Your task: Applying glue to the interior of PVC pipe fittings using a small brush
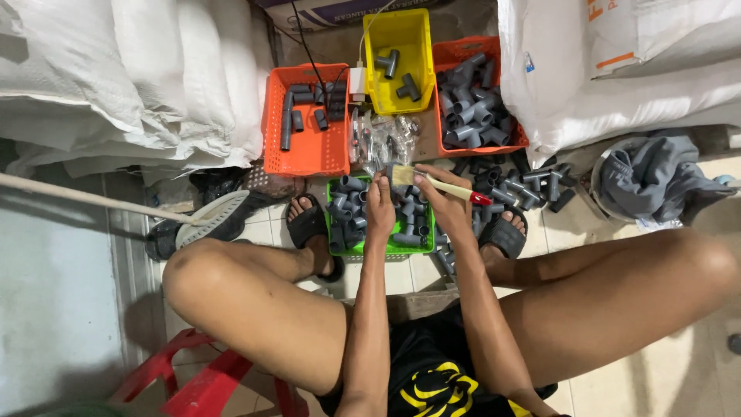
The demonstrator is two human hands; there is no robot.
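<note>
Hands over green basket: left hand closed around a small grey fitting, barely visible; right hand gripping paintbrush, bristles beside left fingertips. Beyond basket: orange crate, yellow bin, second orange crate of grey fittings.

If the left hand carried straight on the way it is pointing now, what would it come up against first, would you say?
The left hand points away from the body, over the green basket of grey fittings. Straight ahead lie the clear plastic bags between the orange crates; it would probably meet those first, though height above them is hard to judge.
</note>
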